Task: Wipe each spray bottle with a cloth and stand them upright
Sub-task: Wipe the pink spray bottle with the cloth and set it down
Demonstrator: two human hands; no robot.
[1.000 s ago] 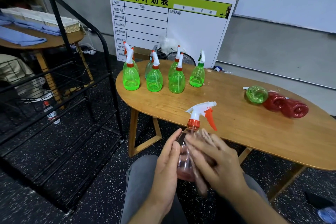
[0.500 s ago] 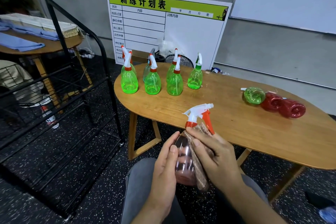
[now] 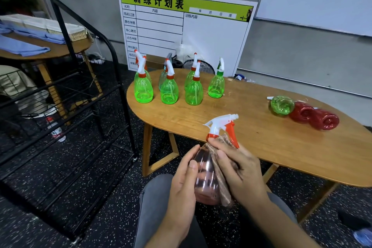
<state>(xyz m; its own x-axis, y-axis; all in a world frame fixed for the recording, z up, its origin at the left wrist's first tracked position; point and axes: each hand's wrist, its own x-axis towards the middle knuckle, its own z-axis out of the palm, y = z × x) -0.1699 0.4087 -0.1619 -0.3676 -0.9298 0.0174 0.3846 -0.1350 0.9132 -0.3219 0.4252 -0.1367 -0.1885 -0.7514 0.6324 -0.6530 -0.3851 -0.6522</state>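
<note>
Above the lap, the left hand (image 3: 184, 183) grips an upright pink bottle (image 3: 205, 179); the right hand (image 3: 239, 173) presses a cloth (image 3: 222, 183) around its side, near the worktop (image 3: 281, 147).

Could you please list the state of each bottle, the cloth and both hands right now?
Pink bottle: held upright above the lap.
Cloth: pressed against it.
Left hand: gripping bottle.
Right hand: holding cloth.
Standing green bottles: upright.
Green bottle: lying down.
Red bottles: lying down.
</note>
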